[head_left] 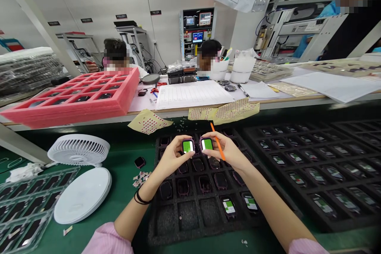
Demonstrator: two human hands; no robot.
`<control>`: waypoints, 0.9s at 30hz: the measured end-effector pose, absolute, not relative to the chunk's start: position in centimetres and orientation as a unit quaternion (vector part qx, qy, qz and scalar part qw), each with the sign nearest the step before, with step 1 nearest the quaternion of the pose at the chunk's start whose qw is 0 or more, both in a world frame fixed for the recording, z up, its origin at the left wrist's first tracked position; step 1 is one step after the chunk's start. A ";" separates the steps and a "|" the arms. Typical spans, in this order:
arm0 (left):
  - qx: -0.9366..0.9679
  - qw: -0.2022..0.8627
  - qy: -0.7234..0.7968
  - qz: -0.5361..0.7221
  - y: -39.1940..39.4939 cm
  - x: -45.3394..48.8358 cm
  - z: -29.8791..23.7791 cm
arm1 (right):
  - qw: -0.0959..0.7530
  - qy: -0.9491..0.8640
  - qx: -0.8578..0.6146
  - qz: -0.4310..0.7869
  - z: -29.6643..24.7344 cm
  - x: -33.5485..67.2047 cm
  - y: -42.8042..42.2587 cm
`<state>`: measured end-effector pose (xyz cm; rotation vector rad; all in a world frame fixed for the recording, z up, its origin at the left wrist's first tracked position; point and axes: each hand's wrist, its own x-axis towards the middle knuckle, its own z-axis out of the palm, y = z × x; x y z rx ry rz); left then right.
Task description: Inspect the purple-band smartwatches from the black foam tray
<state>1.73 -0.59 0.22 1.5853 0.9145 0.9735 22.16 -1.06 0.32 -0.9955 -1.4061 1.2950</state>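
**Q:** Black foam tray [190,228] under your hands, seen from the head camera: what is each hand doing?

**A:** My left hand [170,158] is closed on a square watch body [188,146], fingers wrapped around its edges. My right hand [228,152] grips a second watch body [207,144] and also pinches an orange plastic stick [218,145].

**Q:** Where are both watch bodies?

**A:** Side by side, just apart, held above the tray's upper rows. Each screen shows green film [187,147].

**Q:** What lies nearby?

**A:** Left of the tray, a white desk fan [79,150] and label scraps [141,178]. To the right, a second black foam tray [300,202] holds rows of watch units [323,205].
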 end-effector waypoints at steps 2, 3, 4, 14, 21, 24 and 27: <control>0.639 0.524 0.378 0.417 -0.7 1.9 0.5 | 0.482 -0.565 -0.412 0.528 0.3 22.1 -1.0; 0.630 0.529 0.380 0.423 -0.7 2.0 0.6 | 0.485 -0.560 -0.416 0.527 0.4 22.0 -1.0; 0.623 0.532 0.383 0.426 -0.8 2.0 0.7 | 0.489 -0.554 -0.421 0.526 0.4 22.0 -1.0; 0.607 0.528 0.433 0.408 -0.9 2.4 0.6 | 0.510 -0.509 -0.465 0.515 0.8 21.8 -1.1; 0.618 0.577 0.398 0.355 -0.6 1.9 1.1 | 0.482 -0.552 -0.439 0.520 0.9 22.4 -1.1; 0.618 0.591 0.370 0.363 -0.5 1.5 1.0 | 0.482 -0.563 -0.429 0.517 0.7 22.6 -1.0; 0.623 0.598 0.349 0.364 -0.4 1.3 0.8 | 0.487 -0.560 -0.426 0.518 0.7 22.6 -1.0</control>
